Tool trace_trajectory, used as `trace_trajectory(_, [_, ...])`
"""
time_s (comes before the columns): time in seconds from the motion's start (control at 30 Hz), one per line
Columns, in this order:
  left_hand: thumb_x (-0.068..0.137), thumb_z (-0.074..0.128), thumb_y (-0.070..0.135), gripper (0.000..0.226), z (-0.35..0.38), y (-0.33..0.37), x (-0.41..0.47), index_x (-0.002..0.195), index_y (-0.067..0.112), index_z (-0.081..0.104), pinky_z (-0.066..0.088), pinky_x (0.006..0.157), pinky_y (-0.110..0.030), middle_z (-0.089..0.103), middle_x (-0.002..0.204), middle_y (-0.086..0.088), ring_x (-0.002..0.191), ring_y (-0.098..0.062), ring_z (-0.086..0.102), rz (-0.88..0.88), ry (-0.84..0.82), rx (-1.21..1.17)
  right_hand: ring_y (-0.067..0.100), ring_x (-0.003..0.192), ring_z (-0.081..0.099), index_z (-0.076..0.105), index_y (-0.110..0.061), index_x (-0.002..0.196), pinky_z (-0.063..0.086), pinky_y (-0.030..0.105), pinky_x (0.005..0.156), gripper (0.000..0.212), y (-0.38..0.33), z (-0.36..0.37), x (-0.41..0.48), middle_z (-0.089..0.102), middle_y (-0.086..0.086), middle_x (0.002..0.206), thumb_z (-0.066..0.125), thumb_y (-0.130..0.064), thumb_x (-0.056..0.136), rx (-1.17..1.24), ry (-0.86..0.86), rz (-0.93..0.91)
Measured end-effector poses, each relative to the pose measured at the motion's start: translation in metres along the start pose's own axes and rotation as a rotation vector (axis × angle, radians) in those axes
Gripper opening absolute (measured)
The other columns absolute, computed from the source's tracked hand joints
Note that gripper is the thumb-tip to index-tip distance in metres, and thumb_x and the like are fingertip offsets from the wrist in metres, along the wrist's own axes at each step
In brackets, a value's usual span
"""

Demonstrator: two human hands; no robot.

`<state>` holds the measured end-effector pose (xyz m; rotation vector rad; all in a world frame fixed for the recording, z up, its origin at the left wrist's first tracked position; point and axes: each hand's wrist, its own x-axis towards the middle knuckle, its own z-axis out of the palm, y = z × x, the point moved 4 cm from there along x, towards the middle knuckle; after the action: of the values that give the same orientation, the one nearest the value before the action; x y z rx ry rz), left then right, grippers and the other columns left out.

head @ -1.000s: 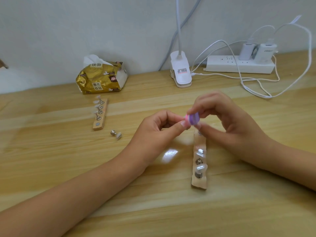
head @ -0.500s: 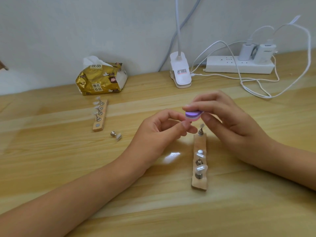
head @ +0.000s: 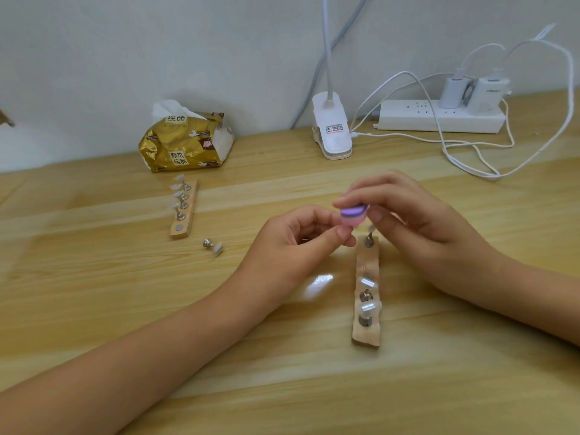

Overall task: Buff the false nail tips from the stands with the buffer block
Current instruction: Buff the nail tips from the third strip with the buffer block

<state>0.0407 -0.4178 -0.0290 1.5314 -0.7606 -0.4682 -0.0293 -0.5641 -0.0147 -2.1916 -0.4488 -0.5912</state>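
It looks like a home desk: a wooden tabletop (head: 94, 309) meets a plain wall (head: 157, 58). A tissue pack (head: 185, 142) sits left of the clip-on lamp (head: 332, 130), and a power strip (head: 423, 117) with chargers (head: 485, 95) sits right of it.

The right hand (head: 417, 221) pinched the buffer block (head: 447, 215) between thumb and fingertips. The left hand (head: 292, 243) curled just beside it, thumb pressed to forefinger.

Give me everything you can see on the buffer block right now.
The buffer block is a small rounded foam-like pad, purple layer on top, pink beneath. The right hand pinches it roughly level above the far end of the near stand; fingertips of the left hand meet its underside. Any nail tip there is hidden.
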Motion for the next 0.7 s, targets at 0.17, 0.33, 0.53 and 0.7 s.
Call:
trace_trajectory(0.17, [0.088, 0.063, 0.011, 0.006, 0.0005, 0.0001, -0.0002, 0.088, 0.014, 0.068, 0.048, 0.075, -0.012, 0.072, 0.076, 0.005, 0.078, 0.000, 0.066, -0.011, -0.001, -0.005, 0.013, 0.115, 0.055, 0.065, -0.006, 0.116, 0.041, 0.025, 0.102, 0.030, 0.0026, -0.0019, 0.0015, 0.058, 0.009, 0.115, 0.044, 0.005, 0.098, 0.026, 0.015, 0.031])
trace_trajectory(0.33, [0.084, 0.064, 0.019, 0.007, 0.0001, 0.0004, 0.0005, 0.089, 0.015, 0.069, 0.048, 0.074, -0.011, 0.073, 0.077, 0.006, 0.078, 0.001, 0.065, -0.020, 0.002, -0.008, 0.014, 0.116, 0.054, 0.063, -0.008, 0.117, 0.039, 0.023, 0.102, 0.030, -0.0006, 0.0015, 0.0002, 0.058, 0.009, 0.115, 0.044, 0.003, 0.097, -0.011, -0.009, -0.022])
trace_trajectory(0.53, [0.088, 0.062, 0.013, 0.007, -0.0001, -0.0005, -0.0001, 0.093, 0.012, 0.068, 0.049, 0.077, -0.013, 0.072, 0.078, 0.006, 0.080, -0.001, 0.066, -0.019, -0.002, 0.009, 0.013, 0.115, 0.056, 0.064, -0.007, 0.117, 0.040, 0.020, 0.101, 0.029, -0.0001, 0.0017, 0.0003, 0.058, 0.008, 0.115, 0.046, 0.003, 0.096, 0.012, -0.015, -0.007])
trace_trajectory(0.7, [0.084, 0.063, 0.021, 0.014, 0.0006, 0.0017, 0.0002, 0.093, 0.012, 0.067, 0.047, 0.075, -0.011, 0.072, 0.078, 0.007, 0.078, 0.001, 0.064, -0.002, 0.004, -0.002, 0.017, 0.116, 0.056, 0.064, -0.007, 0.117, 0.042, 0.025, 0.102, 0.029, -0.0006, -0.0004, -0.0004, 0.058, 0.009, 0.116, 0.050, 0.004, 0.095, -0.012, 0.023, -0.031])
